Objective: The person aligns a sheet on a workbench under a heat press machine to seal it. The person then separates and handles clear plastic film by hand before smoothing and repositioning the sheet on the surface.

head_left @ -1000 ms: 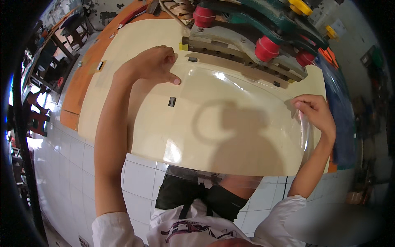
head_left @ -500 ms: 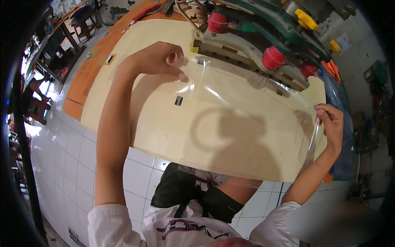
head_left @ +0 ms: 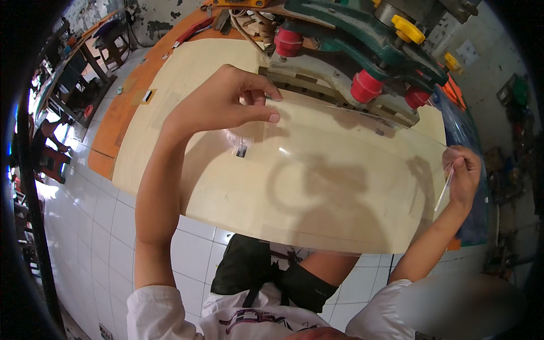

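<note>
A clear plastic sheet (head_left: 340, 181) lies over a cream-coloured board, its near edge reaching past the board's front. My right hand (head_left: 466, 175) is closed on the sheet's right edge, which bunches between thumb and fingers. Over the left part of the sheet, my left hand (head_left: 241, 102) is curved with thumb and forefinger apart; nothing shows between them. Whether its fingertips touch the plastic is hard to tell. A small dark rectangular mark (head_left: 241, 151) sits below this hand. Just beyond the sheet's far edge stands a green press-like machine (head_left: 351, 39) with a long metal bar (head_left: 306, 85) low over the board.
Red cylindrical parts (head_left: 367, 86) and a yellow knob (head_left: 408, 28) are on the machine. The cream board (head_left: 153, 153) rests on an orange tabletop (head_left: 105, 144). Blue plastic (head_left: 470, 218) hangs at the right. White floor tiles (head_left: 93, 238) and a stool (head_left: 54, 164) are at the left.
My left hand has moved right, over the sheet, its thumb and forefinger still apart. My right hand has shifted slightly right with the sheet's edge in it. The view has tilted a little.
</note>
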A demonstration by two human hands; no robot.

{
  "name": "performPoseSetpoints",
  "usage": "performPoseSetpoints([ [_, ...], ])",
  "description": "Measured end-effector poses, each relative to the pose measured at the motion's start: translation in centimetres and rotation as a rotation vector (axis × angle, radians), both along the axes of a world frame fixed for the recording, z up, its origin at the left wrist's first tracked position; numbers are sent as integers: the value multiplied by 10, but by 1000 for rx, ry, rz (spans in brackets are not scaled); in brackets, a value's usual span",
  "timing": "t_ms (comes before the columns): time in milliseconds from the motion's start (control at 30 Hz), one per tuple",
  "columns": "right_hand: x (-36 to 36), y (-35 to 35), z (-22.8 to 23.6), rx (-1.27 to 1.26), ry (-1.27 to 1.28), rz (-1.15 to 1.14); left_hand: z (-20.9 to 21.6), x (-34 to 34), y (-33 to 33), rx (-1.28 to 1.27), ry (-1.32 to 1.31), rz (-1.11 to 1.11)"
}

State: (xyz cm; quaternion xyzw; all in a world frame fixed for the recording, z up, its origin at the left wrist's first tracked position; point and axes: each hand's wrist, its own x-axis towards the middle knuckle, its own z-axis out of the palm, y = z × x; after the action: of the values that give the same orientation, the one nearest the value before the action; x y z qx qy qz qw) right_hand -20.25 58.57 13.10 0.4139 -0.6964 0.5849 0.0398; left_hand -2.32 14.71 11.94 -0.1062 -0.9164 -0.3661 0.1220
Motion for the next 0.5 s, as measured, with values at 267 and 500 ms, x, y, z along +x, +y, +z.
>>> performPoseSetpoints([
  [267,-4,-9,4,-88,38,138,13,9,5,32,137,11],
  [500,14,-18,5,-59,-305,152,6,9,1,711,125,-208],
])
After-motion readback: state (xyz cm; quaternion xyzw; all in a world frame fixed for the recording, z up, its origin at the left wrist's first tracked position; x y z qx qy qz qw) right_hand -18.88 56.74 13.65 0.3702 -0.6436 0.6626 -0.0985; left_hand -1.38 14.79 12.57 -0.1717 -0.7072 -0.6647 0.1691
